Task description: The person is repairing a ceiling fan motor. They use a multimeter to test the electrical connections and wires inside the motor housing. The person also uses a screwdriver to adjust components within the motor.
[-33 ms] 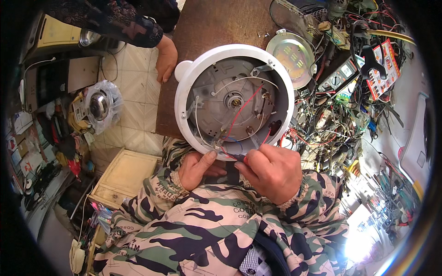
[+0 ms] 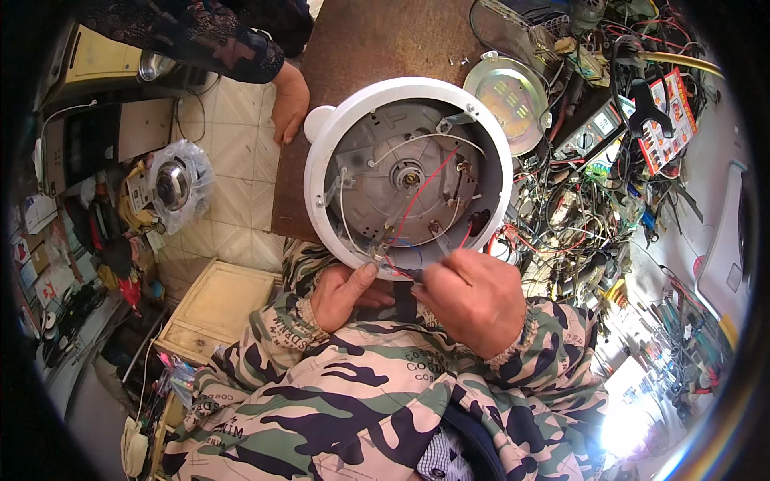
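Note:
A round white appliance housing (image 2: pixel 314 172), which looks like an upturned rice cooker, stands at the table's near edge with its underside open. Inside are a grey metal plate (image 2: pixel 377 192), a red wire (image 2: pixel 421 192), white sleeved wires and a short blue one. My left hand (image 2: pixel 341 297) grips the near rim, its thumb on top and its other fingers partly hidden below. Just right of it, my right hand (image 2: pixel 473 301) is closed round a slim dark screwdriver (image 2: pixel 412 274), pointing left at the near rim. The fist covers most of the tool, and its tip is hard to make out.
On the brown table (image 2: pixel 361 40) rests a round metal cover (image 2: pixel 507 104). Tangled wires and parts crowd the right, around a multimeter (image 2: pixel 597 128). Another person's hand (image 2: pixel 290 104) rests at the table's left edge. A wooden drawer (image 2: pixel 224 301) lies left of me.
My right hand has turned a little around the screwdriver, and its fingers look slightly blurred. The red part between its fingers is now covered. My left hand and the housing have stayed put.

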`<state>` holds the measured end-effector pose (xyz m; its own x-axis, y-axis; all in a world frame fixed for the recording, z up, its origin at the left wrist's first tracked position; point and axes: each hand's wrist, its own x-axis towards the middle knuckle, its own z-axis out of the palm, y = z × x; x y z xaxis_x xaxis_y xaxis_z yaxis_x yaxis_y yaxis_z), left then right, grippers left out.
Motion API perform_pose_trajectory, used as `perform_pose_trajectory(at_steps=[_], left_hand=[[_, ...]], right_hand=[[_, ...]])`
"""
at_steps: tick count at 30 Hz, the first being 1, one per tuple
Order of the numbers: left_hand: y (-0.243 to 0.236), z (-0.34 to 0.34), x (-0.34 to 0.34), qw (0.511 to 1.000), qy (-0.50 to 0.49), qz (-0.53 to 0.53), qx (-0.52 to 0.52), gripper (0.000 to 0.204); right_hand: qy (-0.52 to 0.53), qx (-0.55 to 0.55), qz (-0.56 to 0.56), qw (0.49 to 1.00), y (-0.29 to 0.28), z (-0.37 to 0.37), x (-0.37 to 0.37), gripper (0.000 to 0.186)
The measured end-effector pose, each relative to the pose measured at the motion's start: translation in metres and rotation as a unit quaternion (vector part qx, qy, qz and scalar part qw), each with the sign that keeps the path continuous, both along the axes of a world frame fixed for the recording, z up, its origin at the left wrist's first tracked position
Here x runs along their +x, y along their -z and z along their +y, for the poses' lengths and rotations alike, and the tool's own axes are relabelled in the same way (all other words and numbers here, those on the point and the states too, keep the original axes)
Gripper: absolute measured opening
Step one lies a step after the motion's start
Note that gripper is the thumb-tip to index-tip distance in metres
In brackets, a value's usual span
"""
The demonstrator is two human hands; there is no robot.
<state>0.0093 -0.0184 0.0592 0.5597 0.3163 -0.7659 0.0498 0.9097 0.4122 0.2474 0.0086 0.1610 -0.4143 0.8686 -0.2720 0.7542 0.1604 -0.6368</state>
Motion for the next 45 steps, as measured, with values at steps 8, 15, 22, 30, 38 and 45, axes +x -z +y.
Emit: perform_pose_trajectory(at_steps=[8, 15, 22, 30, 38, 45], left_hand=[[-0.001, -0.004, 0.002, 1.000, -0.031, 0.003, -0.003, 0.062], [0.002, -0.005, 0.001, 1.000, -0.029, -0.011, 0.000, 0.063], [0.001, -0.003, -0.006, 0.999, 0.009, 0.011, -0.036, 0.069], [0.000, 0.004, -0.010, 0.998, -0.012, 0.064, -0.025, 0.058], [0.001, 0.009, -0.015, 0.995, 0.003, 0.095, -0.018, 0.063], [0.012, 0.002, -0.021, 0.988, -0.022, 0.148, -0.045, 0.068]], right_hand=[[-0.023, 0.045, 0.077, 0.996, 0.008, 0.006, -0.006, 0.016], [0.040, 0.047, 0.013, 0.998, 0.003, -0.004, -0.013, 0.018], [0.485, 0.029, 0.384, 0.785, 0.001, -0.033, 0.078, 0.024], [0.617, -0.061, 0.705, 0.345, 0.137, -0.135, 0.099, 0.033], [0.701, -0.068, 0.639, 0.309, 0.170, -0.175, 0.097, 0.023], [0.686, -0.104, 0.646, 0.319, 0.201, -0.176, 0.109, 0.023]])
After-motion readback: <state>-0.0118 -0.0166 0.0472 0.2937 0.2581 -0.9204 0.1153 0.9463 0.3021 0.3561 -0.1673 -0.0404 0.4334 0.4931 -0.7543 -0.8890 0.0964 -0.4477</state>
